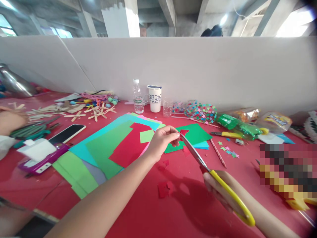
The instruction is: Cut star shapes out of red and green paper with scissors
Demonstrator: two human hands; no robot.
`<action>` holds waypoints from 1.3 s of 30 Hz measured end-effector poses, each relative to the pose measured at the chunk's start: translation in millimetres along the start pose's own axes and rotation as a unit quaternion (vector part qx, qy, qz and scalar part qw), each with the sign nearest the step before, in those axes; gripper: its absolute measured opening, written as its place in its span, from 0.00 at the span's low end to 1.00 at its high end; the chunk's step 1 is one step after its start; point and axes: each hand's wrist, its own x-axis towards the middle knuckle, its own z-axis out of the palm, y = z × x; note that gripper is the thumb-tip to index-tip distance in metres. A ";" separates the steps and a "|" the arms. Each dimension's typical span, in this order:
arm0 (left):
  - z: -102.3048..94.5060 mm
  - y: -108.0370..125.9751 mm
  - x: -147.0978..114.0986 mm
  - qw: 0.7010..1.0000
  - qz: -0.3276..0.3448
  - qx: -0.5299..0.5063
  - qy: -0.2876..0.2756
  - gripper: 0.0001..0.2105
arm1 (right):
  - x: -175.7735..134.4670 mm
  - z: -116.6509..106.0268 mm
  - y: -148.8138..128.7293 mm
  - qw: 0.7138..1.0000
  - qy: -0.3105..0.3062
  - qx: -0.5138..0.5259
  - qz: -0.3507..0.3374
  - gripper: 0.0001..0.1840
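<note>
Two bare hands are working close together above a red table (138,215), and I am following them from afar through the head camera. The left hand (162,143) is pinching a red scrap (183,132), thumb and forefinger pressing together at the tips while the other fingers are curling inward. The right hand (229,180) is gripping the scissors (198,158), its fingers closing around the yellow handles; I cannot tell how they are sitting in the loops. The blades are pointing at the left fingertips, their ends reaching the scrap, though I cannot tell whether they are biting it.

Behind those fingertips, a green sheet (198,132) is lying flat. To their left, a red sheet (128,145) is resting on the paper pile (101,148), with a phone (68,133) lying farther out. Below the left fingers, on the wearer's side, an offcut (162,190) is lying on the table. To the right of the fingertips, a striped straw (218,153) is lying near some stars (233,154). Well beyond the fingers, a bottle (137,97) and a cup (155,99) are standing upright.
</note>
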 end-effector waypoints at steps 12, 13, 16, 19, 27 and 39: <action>5.9 -0.5 -3.6 1.000 0.006 -0.008 -0.008 0.05 | -2.1 0.0 4.0 0.999 0.001 0.012 -0.043 0.33; 6.6 -0.2 -4.1 1.000 0.005 -0.007 -0.009 0.05 | -2.0 -0.4 5.0 0.999 0.002 0.011 -0.046 0.33; 8.8 0.6 -5.4 1.000 0.000 -0.002 -0.010 0.05 | -2.0 -1.1 5.7 0.999 0.001 0.008 -0.053 0.31; 10.2 0.7 -6.2 1.000 -0.003 -0.005 -0.019 0.05 | -2.7 -1.9 5.0 0.998 -0.004 0.008 -0.062 0.31; 5.9 1.9 -5.4 0.999 -0.009 0.011 -0.034 0.05 | -6.0 -7.7 6.4 0.997 -0.035 0.016 -0.068 0.30; 19.0 -3.8 -11.0 1.000 -0.008 -0.013 0.019 0.07 | -6.3 6.4 3.6 0.998 0.002 0.059 -0.025 0.30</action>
